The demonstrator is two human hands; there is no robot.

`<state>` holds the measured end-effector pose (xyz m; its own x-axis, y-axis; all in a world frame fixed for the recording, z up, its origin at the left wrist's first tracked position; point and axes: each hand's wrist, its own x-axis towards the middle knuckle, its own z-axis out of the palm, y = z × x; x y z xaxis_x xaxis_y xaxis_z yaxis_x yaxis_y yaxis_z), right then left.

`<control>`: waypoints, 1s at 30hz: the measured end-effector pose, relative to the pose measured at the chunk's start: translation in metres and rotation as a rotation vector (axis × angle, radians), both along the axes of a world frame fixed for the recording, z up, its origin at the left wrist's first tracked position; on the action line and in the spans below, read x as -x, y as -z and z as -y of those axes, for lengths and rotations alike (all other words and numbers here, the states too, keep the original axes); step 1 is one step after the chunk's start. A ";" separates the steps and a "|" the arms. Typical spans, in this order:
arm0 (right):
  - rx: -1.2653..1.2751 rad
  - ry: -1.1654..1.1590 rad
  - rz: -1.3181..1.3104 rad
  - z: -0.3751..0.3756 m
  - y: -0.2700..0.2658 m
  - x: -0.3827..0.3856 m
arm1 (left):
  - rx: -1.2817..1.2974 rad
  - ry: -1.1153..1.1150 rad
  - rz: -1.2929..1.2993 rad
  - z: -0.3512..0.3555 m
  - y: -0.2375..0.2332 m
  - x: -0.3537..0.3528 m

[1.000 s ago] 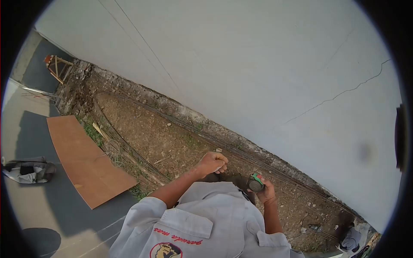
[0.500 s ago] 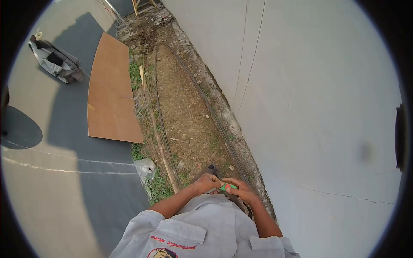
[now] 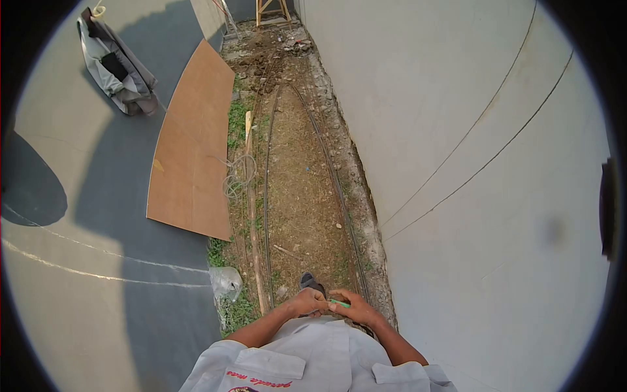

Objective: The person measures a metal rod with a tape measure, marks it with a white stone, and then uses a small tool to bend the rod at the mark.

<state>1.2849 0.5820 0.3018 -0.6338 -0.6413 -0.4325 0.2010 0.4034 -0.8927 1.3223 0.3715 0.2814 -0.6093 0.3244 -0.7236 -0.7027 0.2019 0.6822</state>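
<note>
A small green object point(image 3: 339, 304) shows between my two hands, low in front of my shirt. My right hand point(image 3: 357, 308) is closed around it, thumb and fingers pinching it. Close beside it, my left hand point(image 3: 308, 303) has its fingers bent together near the green object's left end; what they hold, if anything, is too small to make out. Below the hands is my light grey shirt point(image 3: 320, 353), and a dark shoe point(image 3: 311, 281) shows just above them.
A brown board point(image 3: 192, 150) leans on the left wall beside a wooden pole point(image 3: 253, 215) and coiled wire point(image 3: 239, 178). A plastic bag point(image 3: 226, 282) lies lower left. A jacket point(image 3: 119, 72) hangs on that wall. A pale wall point(image 3: 470, 196) stands at right.
The view has shifted, so the board, pole and strip of ground appear further right at the top. Both hands appear slightly lower, and less of the green object shows; its reddish part is no longer visible.
</note>
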 end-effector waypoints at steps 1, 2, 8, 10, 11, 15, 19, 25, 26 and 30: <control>0.000 -0.042 0.002 0.011 -0.006 0.014 | -0.001 -0.003 0.003 0.012 -0.006 0.011; 0.001 -0.085 -0.002 0.024 -0.009 0.031 | -0.016 0.004 -0.030 0.024 -0.012 0.025; 0.036 -0.091 -0.046 0.080 -0.006 0.099 | -0.079 -0.152 -0.137 0.078 -0.015 0.089; -0.008 -0.134 -0.083 0.088 -0.013 0.121 | -0.099 -0.222 -0.141 0.096 -0.018 0.111; -0.052 -0.178 -0.116 0.091 -0.017 0.133 | -0.093 -0.238 -0.177 0.108 -0.020 0.123; -0.169 -0.220 -0.187 0.079 -0.007 0.181 | -0.001 -0.355 -0.225 0.166 -0.022 0.169; -0.237 -0.150 -0.202 0.039 0.030 0.235 | 0.009 -0.702 -0.206 0.249 -0.027 0.228; -0.356 -0.064 0.084 0.014 0.062 0.335 | 0.110 -1.019 -0.339 0.382 -0.050 0.344; -0.378 -0.062 0.151 0.020 0.060 0.349 | 0.140 -1.117 -0.352 0.392 -0.053 0.361; -0.413 -0.050 0.190 0.068 0.036 0.414 | 0.180 -1.124 -0.287 0.397 -0.058 0.441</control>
